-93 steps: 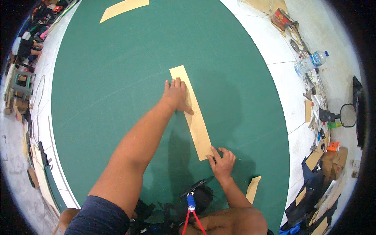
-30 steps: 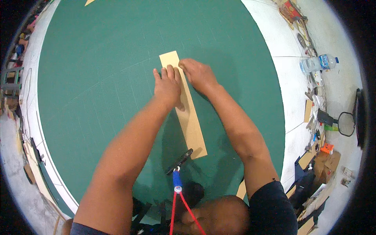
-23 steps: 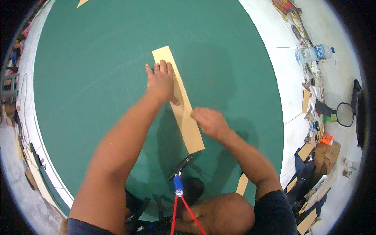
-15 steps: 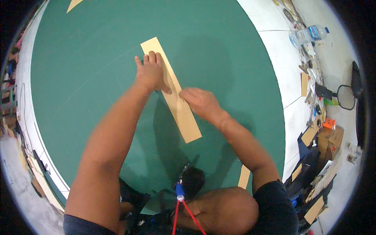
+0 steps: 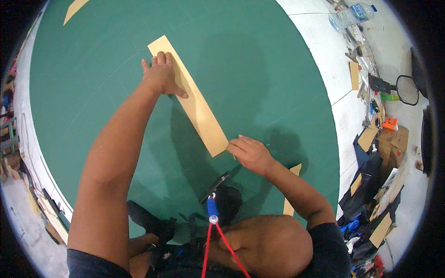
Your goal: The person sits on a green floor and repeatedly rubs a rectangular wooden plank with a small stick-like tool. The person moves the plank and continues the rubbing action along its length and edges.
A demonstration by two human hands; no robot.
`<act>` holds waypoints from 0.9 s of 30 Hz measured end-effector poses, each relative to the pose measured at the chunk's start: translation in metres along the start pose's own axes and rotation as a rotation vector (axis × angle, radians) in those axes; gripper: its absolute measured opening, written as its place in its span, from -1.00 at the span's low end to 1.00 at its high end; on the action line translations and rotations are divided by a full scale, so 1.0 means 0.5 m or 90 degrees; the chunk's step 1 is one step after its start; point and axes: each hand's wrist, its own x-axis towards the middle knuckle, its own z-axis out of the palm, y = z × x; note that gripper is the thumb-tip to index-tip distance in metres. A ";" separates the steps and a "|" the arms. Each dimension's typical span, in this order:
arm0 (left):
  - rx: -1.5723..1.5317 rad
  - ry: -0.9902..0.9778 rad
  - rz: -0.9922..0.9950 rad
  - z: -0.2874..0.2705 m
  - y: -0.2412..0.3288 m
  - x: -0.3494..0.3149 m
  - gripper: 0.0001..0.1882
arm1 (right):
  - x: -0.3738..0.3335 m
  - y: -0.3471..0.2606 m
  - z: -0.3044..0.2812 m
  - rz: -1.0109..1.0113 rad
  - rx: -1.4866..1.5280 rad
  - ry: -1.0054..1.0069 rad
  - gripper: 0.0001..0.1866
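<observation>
A long, narrow tan strip of board (image 5: 201, 121) lies slanted on a wide green sheet (image 5: 245, 65), running from upper left to lower right. My left hand (image 5: 163, 76) rests spread on its upper half, fingertips on the board and thumb stretched along it. At the strip's lower right end is my right hand (image 5: 250, 154), its fingers pinched together close to the corner. A thin tan end, like that of a slim stick, pokes out below those fingers; the rest is hidden in the grip. Faint pale lines run across the green sheet left of the strip.
Another tan strip (image 5: 293, 187) lies by my right forearm, and a tan piece (image 5: 74, 10) at the far left. A plastic water bottle (image 5: 353, 16), a black-rimmed oval object (image 5: 408, 90), an orange packet (image 5: 390, 123) and scraps line the right side. A red lanyard (image 5: 207, 250) hangs in front.
My right hand has slid down along the strip's right edge from its middle to its lower end. The left hand stays pressed on the strip. The whole view has shifted slightly.
</observation>
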 end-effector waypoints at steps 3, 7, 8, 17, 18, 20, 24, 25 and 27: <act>0.004 0.008 -0.006 0.003 0.002 0.002 0.63 | -0.012 -0.001 -0.001 0.044 0.046 0.038 -0.73; 0.005 0.012 -0.014 0.013 -0.013 -0.001 0.63 | -0.008 -0.017 -0.007 0.239 0.108 0.156 -0.79; 0.004 0.016 -0.012 0.012 -0.011 -0.005 0.63 | -0.004 -0.018 0.003 0.244 0.142 0.177 -0.79; -0.036 -0.006 0.091 0.052 0.050 -0.081 -0.27 | 0.113 -0.017 0.016 0.181 0.190 0.285 -0.78; -0.035 0.035 0.109 0.062 0.051 -0.089 -0.24 | 0.131 -0.010 0.014 0.173 0.186 0.290 -0.78; -0.086 0.010 0.082 0.062 0.068 -0.106 -0.06 | 0.158 0.001 0.017 0.181 0.172 0.283 -0.79; 0.006 0.049 0.062 0.049 0.122 -0.156 0.45 | 0.178 0.018 0.023 0.178 0.128 0.281 -0.80; 0.027 0.041 0.051 0.049 0.127 -0.155 0.50 | 0.180 0.021 0.025 0.165 0.119 0.283 -0.80; 0.064 0.019 0.032 0.060 0.137 -0.158 0.61 | 0.177 0.021 0.032 0.144 0.103 0.281 -0.79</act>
